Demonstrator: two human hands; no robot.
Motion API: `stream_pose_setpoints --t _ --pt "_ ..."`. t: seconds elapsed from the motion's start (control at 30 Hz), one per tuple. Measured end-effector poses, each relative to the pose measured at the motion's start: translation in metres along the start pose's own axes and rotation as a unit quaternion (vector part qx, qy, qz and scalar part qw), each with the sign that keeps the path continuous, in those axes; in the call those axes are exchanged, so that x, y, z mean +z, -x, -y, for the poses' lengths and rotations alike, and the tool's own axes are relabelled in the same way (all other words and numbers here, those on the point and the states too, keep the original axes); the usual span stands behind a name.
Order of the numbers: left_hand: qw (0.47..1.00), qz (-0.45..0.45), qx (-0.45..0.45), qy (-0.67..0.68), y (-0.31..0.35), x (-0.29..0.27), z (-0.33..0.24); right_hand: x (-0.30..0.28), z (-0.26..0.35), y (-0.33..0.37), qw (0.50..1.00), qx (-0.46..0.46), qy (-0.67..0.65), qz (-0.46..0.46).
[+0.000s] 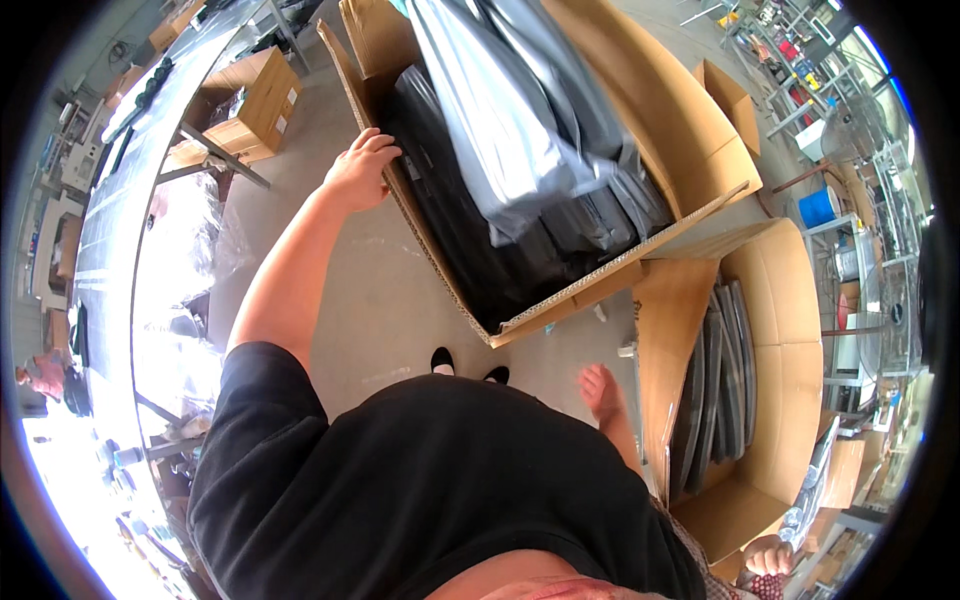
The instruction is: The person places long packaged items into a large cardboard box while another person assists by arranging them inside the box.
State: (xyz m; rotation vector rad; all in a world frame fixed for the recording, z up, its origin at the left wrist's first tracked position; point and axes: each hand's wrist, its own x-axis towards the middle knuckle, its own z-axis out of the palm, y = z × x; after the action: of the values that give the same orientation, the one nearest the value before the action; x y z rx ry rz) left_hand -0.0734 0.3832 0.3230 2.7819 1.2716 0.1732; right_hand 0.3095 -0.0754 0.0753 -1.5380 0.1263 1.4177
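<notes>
My left hand [361,170] has its fingers hooked over the near left rim of a large open cardboard box [420,235]. Dark packages in plastic [450,190] fill much of this box. Across the top lie long, shiny grey plastic-wrapped packages [510,130], some reaching past the upper picture edge. Down in front of my body, my right hand [600,392] hangs free with nothing in it, fingers loosely bent and slightly apart. It is nearest to a second open cardboard box [665,370], which holds several dark flat pieces [715,390] standing on edge.
Another person's hand [768,555] shows beside the second box, at lower right. A long table [125,215] runs along the left, with a smaller cardboard box [262,110] near its legs. Metal racks and a blue spool [819,206] stand at right. Grey floor [370,290] lies around my feet.
</notes>
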Motion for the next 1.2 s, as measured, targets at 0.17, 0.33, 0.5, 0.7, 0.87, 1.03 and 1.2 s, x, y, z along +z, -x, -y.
stream_pose_setpoints --t 0.17,0.33,0.5,0.7,0.87,1.03,1.2 --pt "0.999 0.016 -0.002 0.040 0.012 -0.002 -0.005 -0.009 0.030 0.006 0.997 -0.058 0.010 -0.042" --pt "0.998 0.009 -0.001 0.059 0.035 -0.002 -0.007 -0.003 0.095 0.027 0.980 -0.192 0.006 -0.041" --pt "0.995 -0.002 0.006 0.099 0.042 -0.008 -0.002 0.040 0.177 0.075 0.917 -0.391 0.055 -0.058" --pt "0.996 -0.005 0.014 0.084 0.022 -0.015 -0.006 0.105 0.257 0.123 0.809 -0.550 0.204 -0.030" --pt "0.986 0.144 -0.087 0.007 -0.047 -0.050 -0.034 0.154 0.336 0.121 0.678 -0.579 0.451 0.041" --pt "0.902 0.021 -0.201 0.381 -0.144 -0.061 -0.097 0.197 0.421 0.047 0.677 -0.413 0.593 0.144" --pt "0.889 0.292 -0.259 0.240 -0.178 0.047 -0.146 0.222 0.464 -0.058 0.430 -0.235 0.844 0.216"
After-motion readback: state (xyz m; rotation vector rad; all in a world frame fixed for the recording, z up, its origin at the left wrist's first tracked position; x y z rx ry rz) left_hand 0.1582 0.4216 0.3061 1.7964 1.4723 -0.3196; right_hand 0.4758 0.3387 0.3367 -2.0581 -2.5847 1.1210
